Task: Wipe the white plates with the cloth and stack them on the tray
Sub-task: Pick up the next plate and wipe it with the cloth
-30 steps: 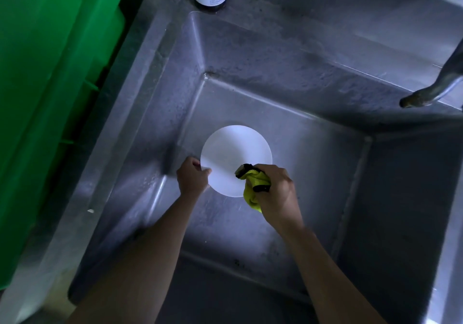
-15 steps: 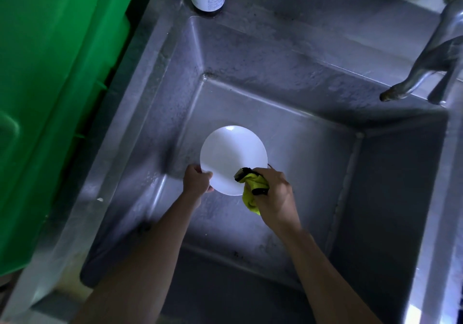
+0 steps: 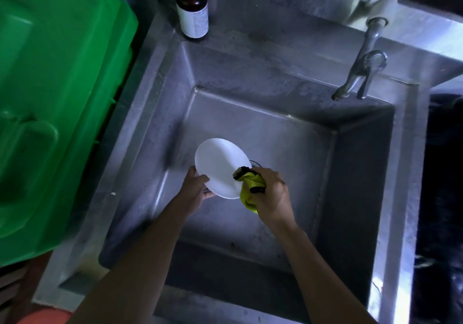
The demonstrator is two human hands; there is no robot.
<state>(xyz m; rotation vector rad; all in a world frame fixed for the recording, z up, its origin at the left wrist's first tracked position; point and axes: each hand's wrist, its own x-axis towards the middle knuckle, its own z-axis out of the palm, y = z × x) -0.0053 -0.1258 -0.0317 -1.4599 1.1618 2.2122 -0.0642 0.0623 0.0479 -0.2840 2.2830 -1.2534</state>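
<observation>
A round white plate is held tilted over the middle of a steel sink. My left hand grips its lower left rim, thumb on top and fingers beneath. My right hand clutches a bunched yellow cloth with a black edge, and the cloth's tip touches the plate's lower right rim. No tray is in view.
A large green plastic bin stands against the sink's left side. A dark brown bottle with a white label sits on the back left ledge. A metal tap reaches over the back right corner. A dark area lies right of the sink.
The plate has tilted, its right side dropping toward the cloth, and my left hand has slid further under the rim. The view has pulled back and tipped up, revealing the tap and bottle.
</observation>
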